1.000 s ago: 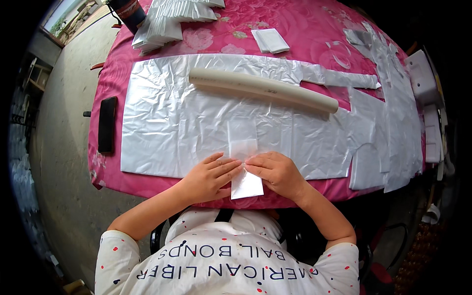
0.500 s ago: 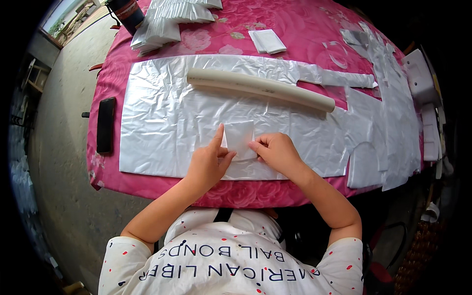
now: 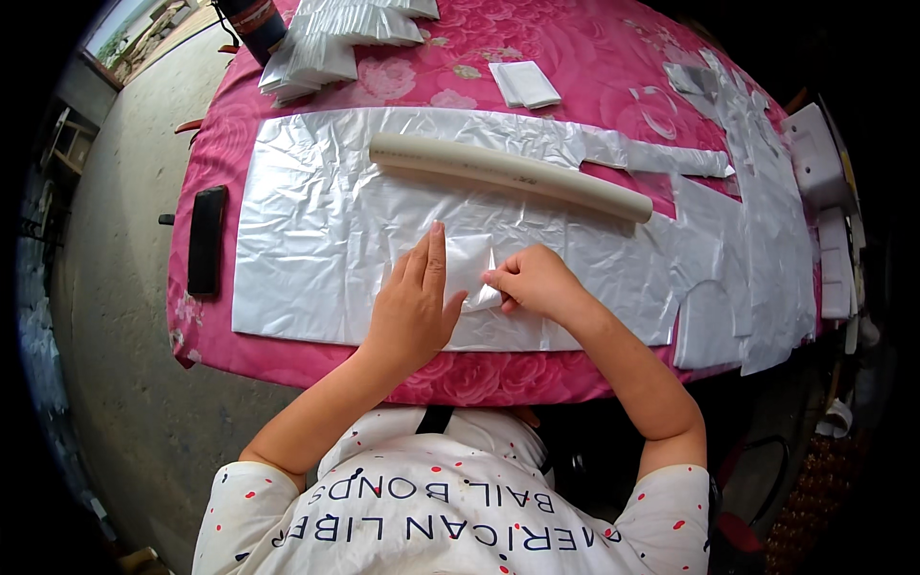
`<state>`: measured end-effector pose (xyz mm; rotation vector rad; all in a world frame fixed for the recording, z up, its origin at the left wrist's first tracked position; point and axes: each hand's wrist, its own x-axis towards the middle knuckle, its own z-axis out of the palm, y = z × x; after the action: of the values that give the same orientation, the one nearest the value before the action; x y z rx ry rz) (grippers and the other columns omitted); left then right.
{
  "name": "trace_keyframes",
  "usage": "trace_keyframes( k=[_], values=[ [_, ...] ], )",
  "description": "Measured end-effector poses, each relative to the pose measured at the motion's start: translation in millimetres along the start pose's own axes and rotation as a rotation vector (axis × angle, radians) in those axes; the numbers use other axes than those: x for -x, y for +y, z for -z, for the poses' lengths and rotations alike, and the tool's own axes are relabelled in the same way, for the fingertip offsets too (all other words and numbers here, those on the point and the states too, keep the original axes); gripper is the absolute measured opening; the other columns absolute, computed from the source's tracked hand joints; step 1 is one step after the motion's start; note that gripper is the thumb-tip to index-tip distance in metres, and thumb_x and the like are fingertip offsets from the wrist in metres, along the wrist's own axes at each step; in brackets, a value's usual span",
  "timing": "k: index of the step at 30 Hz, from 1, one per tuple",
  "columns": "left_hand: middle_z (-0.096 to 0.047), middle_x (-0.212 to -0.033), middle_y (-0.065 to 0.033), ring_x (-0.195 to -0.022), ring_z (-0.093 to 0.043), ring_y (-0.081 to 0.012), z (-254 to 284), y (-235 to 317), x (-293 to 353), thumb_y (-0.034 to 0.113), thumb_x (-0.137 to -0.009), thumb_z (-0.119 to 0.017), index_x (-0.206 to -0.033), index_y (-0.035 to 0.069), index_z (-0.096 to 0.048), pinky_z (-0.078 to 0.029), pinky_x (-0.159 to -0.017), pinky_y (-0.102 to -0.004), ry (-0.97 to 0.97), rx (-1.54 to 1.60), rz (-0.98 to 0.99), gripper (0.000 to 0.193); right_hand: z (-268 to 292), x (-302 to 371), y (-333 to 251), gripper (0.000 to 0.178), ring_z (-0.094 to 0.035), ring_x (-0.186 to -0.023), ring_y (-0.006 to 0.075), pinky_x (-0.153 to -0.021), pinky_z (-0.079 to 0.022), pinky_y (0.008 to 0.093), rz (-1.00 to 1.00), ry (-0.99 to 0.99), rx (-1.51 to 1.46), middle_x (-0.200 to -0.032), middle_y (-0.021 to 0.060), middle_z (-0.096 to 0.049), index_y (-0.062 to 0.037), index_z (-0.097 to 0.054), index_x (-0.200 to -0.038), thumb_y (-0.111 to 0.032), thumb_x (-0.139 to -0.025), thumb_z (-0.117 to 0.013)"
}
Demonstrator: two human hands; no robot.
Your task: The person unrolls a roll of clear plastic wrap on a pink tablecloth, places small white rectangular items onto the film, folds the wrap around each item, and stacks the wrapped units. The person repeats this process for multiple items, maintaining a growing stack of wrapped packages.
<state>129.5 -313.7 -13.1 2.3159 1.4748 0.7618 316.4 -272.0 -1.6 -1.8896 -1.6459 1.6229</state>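
A small square of translucent white plastic film (image 3: 469, 255) lies in front of me on a larger silvery-white plastic sheet (image 3: 297, 230). Flat along the left side of the square rests my left hand (image 3: 410, 302), its fingers stretched out and the thumb apart. My right hand (image 3: 537, 282) pinches the lower right edge of the square between thumb and fingers, and that edge is raised and creased. Beyond both hands a long cream-coloured plastic pipe (image 3: 508, 176) lies slantwise across the large sheet.
A pink flowered cloth (image 3: 402, 84) covers the table. A black phone (image 3: 206, 241) lies at the left, stacked folded film (image 3: 311, 59) and a dark container (image 3: 251, 27) at the far left. A small folded pile (image 3: 525, 84) sits beyond the pipe. Loose film scraps (image 3: 771, 259) spread along the right.
My left hand has flattened, its fingers now laid together over the left side of the film. My right hand's pinch has lifted and creased the film's lower right edge.
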Motion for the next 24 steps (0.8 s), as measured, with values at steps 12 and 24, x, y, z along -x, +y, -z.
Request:
trace_keyframes(
  k=[12, 24],
  values=[
    [-0.016, -0.144, -0.0264, -0.137, -0.010, -0.0368, -36, 3, 4, 0.056, -0.074, -0.057, -0.138, -0.010, -0.013, -0.006, -0.111, -0.0458, -0.185, -0.094, -0.137, 0.102, -3, 10, -6, 0.022, -0.062, -0.056, 0.0191, -0.054, -0.047, 0.0293, 0.034, 0.077, 0.115, -0.060, 0.0106, -0.062, 0.0003, -0.066, -0.070, -0.021, -0.073, -0.064],
    [-0.012, -0.145, -0.0281, -0.137, -0.013, -0.0376, -15, 3, 13, 0.043, -0.074, -0.065, -0.139, -0.006, -0.015, -0.014, -0.110, -0.0459, -0.102, -0.053, -0.186, 0.095, -1, 35, -10, 0.027, -0.060, -0.081, 0.0280, -0.075, -0.045, 0.0399, 0.490, 0.384, 0.668, -0.081, 0.0108, -0.063, -0.0039, -0.062, -0.088, -0.019, -0.067, -0.071]
  ],
)
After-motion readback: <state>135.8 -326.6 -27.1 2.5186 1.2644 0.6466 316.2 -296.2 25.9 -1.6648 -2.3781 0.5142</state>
